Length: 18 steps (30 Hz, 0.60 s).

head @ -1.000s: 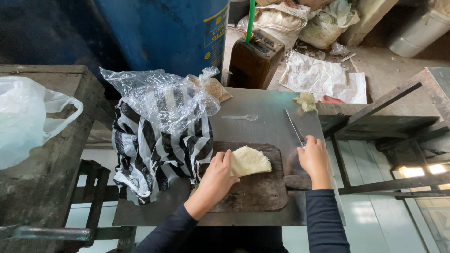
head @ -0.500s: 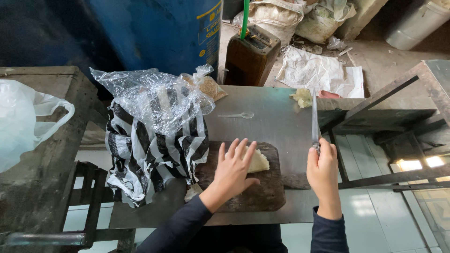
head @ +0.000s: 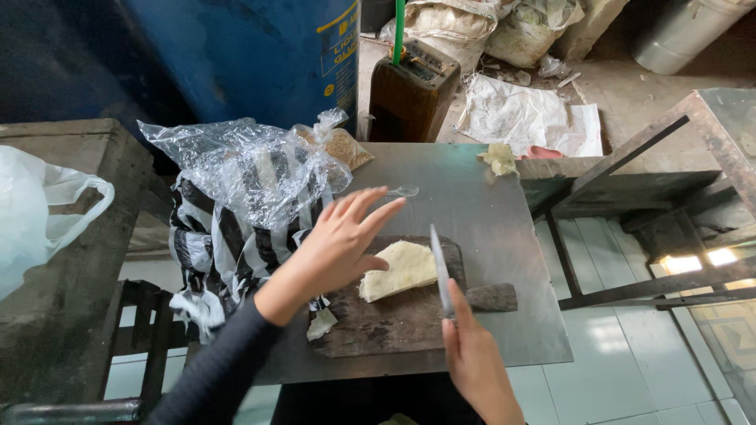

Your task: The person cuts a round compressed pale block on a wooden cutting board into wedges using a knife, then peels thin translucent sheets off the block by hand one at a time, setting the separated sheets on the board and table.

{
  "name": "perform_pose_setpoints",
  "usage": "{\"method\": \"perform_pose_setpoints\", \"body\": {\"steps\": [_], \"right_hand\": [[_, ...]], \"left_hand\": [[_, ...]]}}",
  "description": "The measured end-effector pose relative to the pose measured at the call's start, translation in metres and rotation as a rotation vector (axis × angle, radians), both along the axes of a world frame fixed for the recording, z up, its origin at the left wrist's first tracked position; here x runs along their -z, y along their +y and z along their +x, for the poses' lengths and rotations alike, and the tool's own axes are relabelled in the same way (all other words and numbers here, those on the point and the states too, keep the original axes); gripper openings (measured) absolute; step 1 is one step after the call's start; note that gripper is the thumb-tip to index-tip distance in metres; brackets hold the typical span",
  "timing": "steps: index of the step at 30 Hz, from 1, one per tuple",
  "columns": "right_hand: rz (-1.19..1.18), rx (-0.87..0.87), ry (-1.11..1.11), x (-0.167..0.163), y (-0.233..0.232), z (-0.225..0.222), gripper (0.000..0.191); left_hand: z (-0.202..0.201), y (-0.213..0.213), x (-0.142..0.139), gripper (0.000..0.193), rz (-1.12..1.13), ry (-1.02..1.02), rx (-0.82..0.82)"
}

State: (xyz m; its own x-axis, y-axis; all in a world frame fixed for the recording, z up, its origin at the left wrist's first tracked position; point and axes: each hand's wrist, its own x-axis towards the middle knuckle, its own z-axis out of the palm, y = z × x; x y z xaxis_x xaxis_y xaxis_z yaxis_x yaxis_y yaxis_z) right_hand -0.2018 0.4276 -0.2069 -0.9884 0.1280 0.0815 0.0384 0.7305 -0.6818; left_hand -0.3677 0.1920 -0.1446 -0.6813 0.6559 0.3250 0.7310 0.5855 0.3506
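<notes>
A pale yellow flat wedge of food lies on a dark wooden cutting board on a grey metal table. My left hand hovers over the wedge's left end, fingers spread, holding nothing. My right hand grips a knife by its handle; the blade points away from me and stands just right of the wedge, over the board.
A striped black-and-white bag with clear crumpled plastic lies on the table's left side. A small spoon and a food scrap lie further back. A blue drum, a brown canister and metal frames surround the table.
My left hand lifted off the wedge and spread its fingers. My right hand brought the knife from the table's right side to the board beside the wedge.
</notes>
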Motion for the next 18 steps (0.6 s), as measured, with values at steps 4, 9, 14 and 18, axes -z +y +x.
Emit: {"method": "perform_pose_setpoints", "body": {"steps": [4,9,14,18], "right_hand": [[0.093,-0.084,-0.026,-0.008,-0.026,0.001,0.063],[0.152,-0.078,-0.113,-0.015,-0.050,-0.005,0.070],[0.194,-0.052,-0.153,-0.019,-0.062,-0.015,0.071],[0.259,-0.039,-0.233,-0.017,-0.064,-0.020,0.080]], "left_hand": [[-0.024,0.014,-0.017,0.115,-0.219,0.212,0.324],[-0.039,0.046,0.019,0.114,-0.469,0.157,0.526],[-0.057,0.045,0.054,0.110,-0.493,0.170,0.535],[-0.066,0.045,0.062,0.111,-0.491,0.117,0.537]]}}
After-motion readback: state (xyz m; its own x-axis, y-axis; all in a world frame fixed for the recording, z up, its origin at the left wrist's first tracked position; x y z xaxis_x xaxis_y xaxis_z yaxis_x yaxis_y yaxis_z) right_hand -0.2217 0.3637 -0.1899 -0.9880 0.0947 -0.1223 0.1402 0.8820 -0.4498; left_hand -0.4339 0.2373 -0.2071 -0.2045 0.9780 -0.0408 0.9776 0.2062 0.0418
